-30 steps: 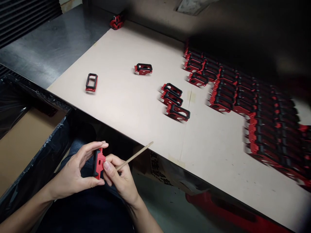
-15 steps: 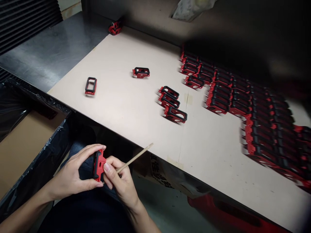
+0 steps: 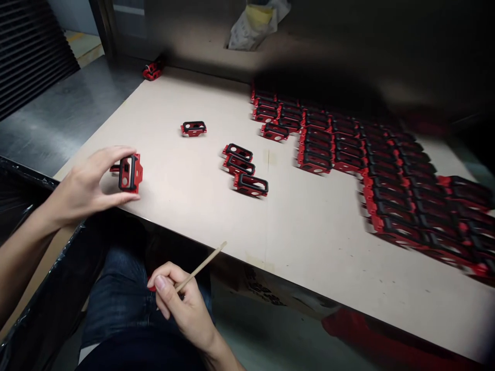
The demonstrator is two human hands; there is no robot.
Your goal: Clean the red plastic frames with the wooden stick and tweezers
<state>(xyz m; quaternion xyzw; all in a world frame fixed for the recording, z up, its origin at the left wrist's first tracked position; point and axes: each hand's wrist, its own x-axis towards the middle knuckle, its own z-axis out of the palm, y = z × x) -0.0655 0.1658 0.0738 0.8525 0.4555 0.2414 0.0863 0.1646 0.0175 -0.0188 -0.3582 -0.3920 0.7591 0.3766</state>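
My left hand pinches a red and black plastic frame part between thumb and fingers, just above the near left edge of the beige board. A second loose part seems to lie behind it, mostly hidden by my fingers. My right hand rests over my lap below the table edge, closed around a thin wooden stick that points up and right. A speck of red shows by its thumb.
One loose part lies mid-board, and three parts in a row lie near the centre. Several rows of the same parts fill the right side. A black-lined cardboard box stands at my left. Another red part sits at the far corner.
My left hand has lifted the part from my lap up and left to the board's edge. My right hand let go of the part and stayed low with the stick. The view shifted right.
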